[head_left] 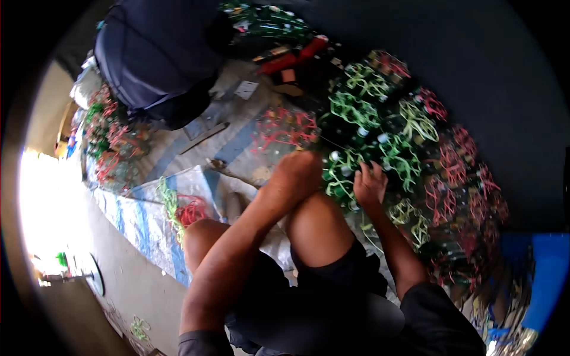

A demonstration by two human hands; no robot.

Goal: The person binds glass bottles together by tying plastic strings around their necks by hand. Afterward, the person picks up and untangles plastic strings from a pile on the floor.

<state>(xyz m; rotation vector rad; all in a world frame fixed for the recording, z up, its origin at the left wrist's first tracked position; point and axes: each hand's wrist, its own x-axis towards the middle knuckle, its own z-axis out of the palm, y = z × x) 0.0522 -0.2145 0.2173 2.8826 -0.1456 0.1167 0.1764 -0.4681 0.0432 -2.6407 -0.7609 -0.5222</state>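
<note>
My left hand (300, 172) is closed in a fist above my bent knee. What it holds, if anything, is hidden from this angle. A thin pale strand shows just beyond it, but I cannot tell whether it reaches the fist. My right hand (371, 183) rests at a bundle of green bottles laced with light green string (339, 171), its bent fingers apart. Another bundle with bright green string (401, 160) lies just to its right. Ahead of my left fist is a blurred bundle with pink string (288, 127).
Several more string-tied bundles (454, 163) spread along the right. Loose green string (169, 204) and red string (191, 209) lie on a blue-and-white sheet (133, 213). A person in dark clothing (157, 56) is at the upper left. Green bottles (267, 24) are piled at the back.
</note>
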